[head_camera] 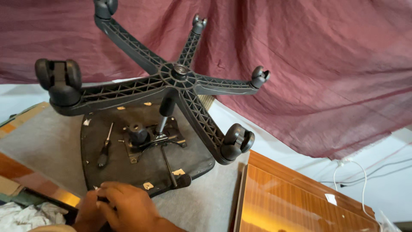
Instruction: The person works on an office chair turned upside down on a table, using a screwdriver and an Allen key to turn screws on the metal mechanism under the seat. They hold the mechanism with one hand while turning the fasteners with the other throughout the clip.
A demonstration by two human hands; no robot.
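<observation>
A screwdriver [104, 151] lay on the upturned chair seat [128, 172], just above the hands. The left hand [91, 210] and right hand [126, 205] were pressed together at the seat's near edge, fingers curled round a small dark part I could not identify. The wheeled base [176, 81] rose above, with a wooden board [292, 202] at right.

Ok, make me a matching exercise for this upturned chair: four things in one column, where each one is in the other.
Things:
1. screwdriver
2. five-star wheel base
3. wooden board
4. both hands

Places:
A. flat on the floor, right of the seat
B. lying on the seat underside, left of the mechanism
C. at the seat's near edge
D. up in the air on the gas column

Pairs: 1-B, 2-D, 3-A, 4-C
</observation>
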